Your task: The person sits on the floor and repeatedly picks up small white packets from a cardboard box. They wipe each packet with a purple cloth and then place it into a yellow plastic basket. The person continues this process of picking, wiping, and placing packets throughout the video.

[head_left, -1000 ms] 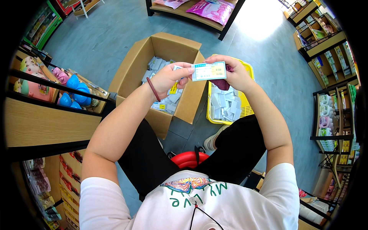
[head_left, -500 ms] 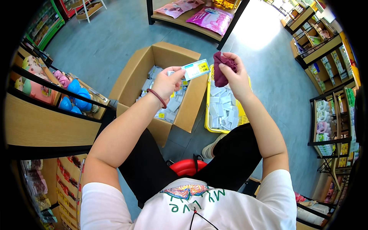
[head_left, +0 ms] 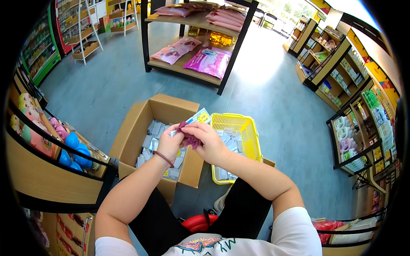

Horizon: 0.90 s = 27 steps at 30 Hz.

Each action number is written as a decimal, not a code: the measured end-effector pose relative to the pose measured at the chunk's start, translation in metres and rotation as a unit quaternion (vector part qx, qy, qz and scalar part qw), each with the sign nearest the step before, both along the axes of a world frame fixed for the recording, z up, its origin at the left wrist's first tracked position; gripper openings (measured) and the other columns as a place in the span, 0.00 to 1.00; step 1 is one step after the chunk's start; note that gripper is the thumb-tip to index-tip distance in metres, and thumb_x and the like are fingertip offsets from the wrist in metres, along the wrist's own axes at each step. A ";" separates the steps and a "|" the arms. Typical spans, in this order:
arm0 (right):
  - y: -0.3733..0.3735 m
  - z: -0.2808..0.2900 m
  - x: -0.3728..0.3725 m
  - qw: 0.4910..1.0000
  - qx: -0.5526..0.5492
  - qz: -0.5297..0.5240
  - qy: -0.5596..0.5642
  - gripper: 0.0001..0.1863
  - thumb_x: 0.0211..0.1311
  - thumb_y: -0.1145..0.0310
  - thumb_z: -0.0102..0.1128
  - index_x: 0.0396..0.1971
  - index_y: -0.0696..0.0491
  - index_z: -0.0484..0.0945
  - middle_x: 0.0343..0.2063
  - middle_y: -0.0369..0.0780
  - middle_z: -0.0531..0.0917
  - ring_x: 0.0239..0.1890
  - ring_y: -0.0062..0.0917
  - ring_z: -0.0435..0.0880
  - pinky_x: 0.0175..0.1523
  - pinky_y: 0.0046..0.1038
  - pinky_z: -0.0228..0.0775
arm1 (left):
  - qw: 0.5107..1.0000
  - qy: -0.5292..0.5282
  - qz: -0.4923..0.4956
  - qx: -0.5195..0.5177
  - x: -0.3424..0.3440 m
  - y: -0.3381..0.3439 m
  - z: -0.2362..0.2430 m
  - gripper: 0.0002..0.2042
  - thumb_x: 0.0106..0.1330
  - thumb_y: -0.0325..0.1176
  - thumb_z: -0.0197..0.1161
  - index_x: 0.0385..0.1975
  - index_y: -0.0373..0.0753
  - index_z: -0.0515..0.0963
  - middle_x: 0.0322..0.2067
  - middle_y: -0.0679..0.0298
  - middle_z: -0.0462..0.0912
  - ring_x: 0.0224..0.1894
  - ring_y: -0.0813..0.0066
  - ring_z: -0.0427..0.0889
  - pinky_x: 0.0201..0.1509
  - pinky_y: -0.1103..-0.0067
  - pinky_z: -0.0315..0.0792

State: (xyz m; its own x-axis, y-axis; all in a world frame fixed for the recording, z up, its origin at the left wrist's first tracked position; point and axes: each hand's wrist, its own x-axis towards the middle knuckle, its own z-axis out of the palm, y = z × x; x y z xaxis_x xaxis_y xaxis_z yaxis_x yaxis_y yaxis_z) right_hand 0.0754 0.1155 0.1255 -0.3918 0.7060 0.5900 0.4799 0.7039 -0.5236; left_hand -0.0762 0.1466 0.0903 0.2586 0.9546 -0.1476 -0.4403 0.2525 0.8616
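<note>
My left hand (head_left: 168, 144) pinches a price tag (head_left: 201, 116), a flat card in white and blue with a yellow patch, which sticks out tilted beyond my fingers. A crumpled maroon cloth (head_left: 191, 141) is gripped in my right hand (head_left: 210, 143) and touches the tag's near end. Both hands meet over the right side of an open cardboard box (head_left: 128, 132). Inside it lie many loose tags (head_left: 156, 128), mostly pale, some with yellow. Right beside the box stands a yellow plastic basket (head_left: 257, 147) holding more pale tags (head_left: 232, 145), partly hidden by my right forearm.
A black-framed shelf (head_left: 171, 68) with pink packages (head_left: 209, 62) stands ahead. Left of me is a display shelf (head_left: 55, 170) with blue toys (head_left: 81, 155). Stocked shelves (head_left: 350, 141) line the right. A red round seat (head_left: 198, 222) shows between my legs.
The view has tilted up, showing more of the shop ahead. My right hand has moved left with the cloth, from apart to against the tag in my left hand.
</note>
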 end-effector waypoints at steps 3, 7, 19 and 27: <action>0.004 -0.002 0.000 1.000 0.015 0.001 -0.001 0.26 0.37 0.88 0.57 0.43 0.55 0.75 0.42 0.41 0.76 0.44 0.36 0.75 0.48 0.30 0.70 | 0.999 0.023 -0.017 0.040 -0.007 0.002 -0.002 0.09 0.60 0.25 0.58 0.40 0.35 0.73 0.28 0.67 0.77 0.24 0.86 0.72 0.26 0.88 0.66; 0.004 0.003 0.000 0.999 0.030 -0.028 0.003 0.25 0.37 0.87 0.58 0.42 0.55 0.76 0.42 0.42 0.77 0.44 0.36 0.75 0.48 0.29 0.70 | 0.996 0.070 0.039 0.042 -0.005 -0.005 0.011 0.08 0.59 0.24 0.59 0.37 0.37 0.73 0.27 0.68 0.77 0.24 0.87 0.69 0.26 0.88 0.62; 0.033 -0.036 0.022 0.975 -0.131 -0.104 0.145 0.19 0.47 0.86 0.53 0.42 0.56 0.75 0.33 0.38 0.79 0.32 0.19 0.79 0.36 0.21 0.73 | 0.993 0.053 0.081 0.071 -0.024 0.012 0.001 0.05 0.59 0.25 0.58 0.34 0.37 0.73 0.32 0.62 0.81 0.19 0.87 0.67 0.23 0.88 0.62; 0.021 -0.020 0.059 0.848 -0.384 -0.099 0.351 0.16 0.55 0.77 0.54 0.45 0.57 0.74 0.37 0.38 0.79 0.37 0.19 0.78 0.42 0.20 0.72 | 0.980 0.191 0.060 -0.003 -0.087 0.043 -0.018 0.11 0.60 0.27 0.58 0.43 0.36 0.70 0.35 0.62 0.80 0.21 0.88 0.65 0.21 0.89 0.62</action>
